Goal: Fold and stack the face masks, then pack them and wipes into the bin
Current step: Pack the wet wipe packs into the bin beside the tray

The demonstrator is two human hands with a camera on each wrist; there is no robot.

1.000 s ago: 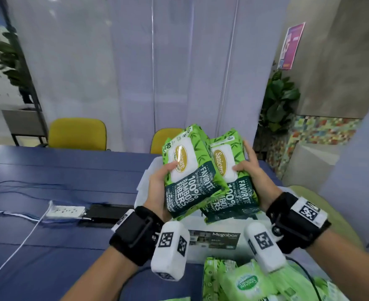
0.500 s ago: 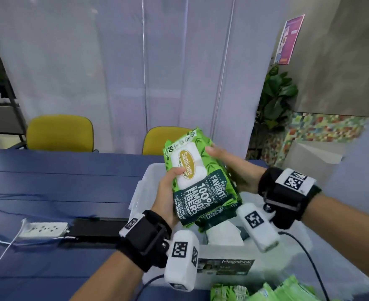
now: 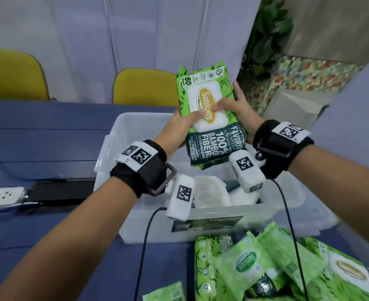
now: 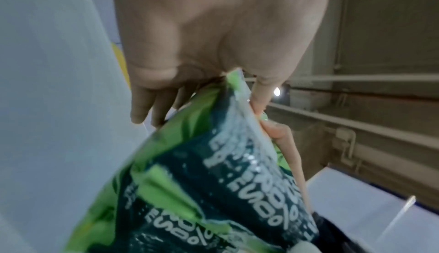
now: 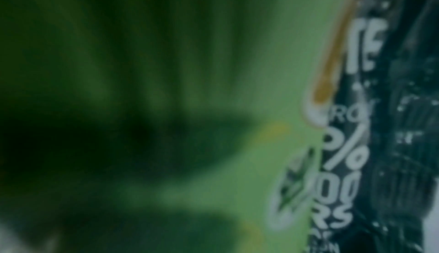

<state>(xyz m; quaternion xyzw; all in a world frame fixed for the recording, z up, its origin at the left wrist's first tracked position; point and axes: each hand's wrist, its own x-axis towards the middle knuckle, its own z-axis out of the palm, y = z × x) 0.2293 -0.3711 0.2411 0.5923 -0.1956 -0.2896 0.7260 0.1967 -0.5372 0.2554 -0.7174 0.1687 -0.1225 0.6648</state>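
Observation:
Two green wipes packs [image 3: 203, 101], one stacked behind the other, are held upright above the clear plastic bin [image 3: 122, 127]. My left hand [image 3: 185, 120] grips their left edge, thumb on the white lid. My right hand [image 3: 235, 105] grips the right edge, its thumb beside the left one. Folded white face masks [image 3: 209, 192] lie inside the bin. The left wrist view shows my left hand [image 4: 213, 41] with fingers behind the pack [image 4: 213, 182]. In the right wrist view the blurred pack [image 5: 261, 106] fills the frame.
Several loose wipes packs [image 3: 266, 263] lie on the blue table [image 3: 38, 137] in front of the bin. A power strip [image 3: 3, 195] and a black block [image 3: 62, 190] sit left of it. Yellow chairs [image 3: 145, 88] stand behind the table; a plant [image 3: 266, 35] is at the back right.
The two packs, held side by side a second ago, are now stacked one behind the other. Both hands hold the stack together over the bin, and my view has tilted down.

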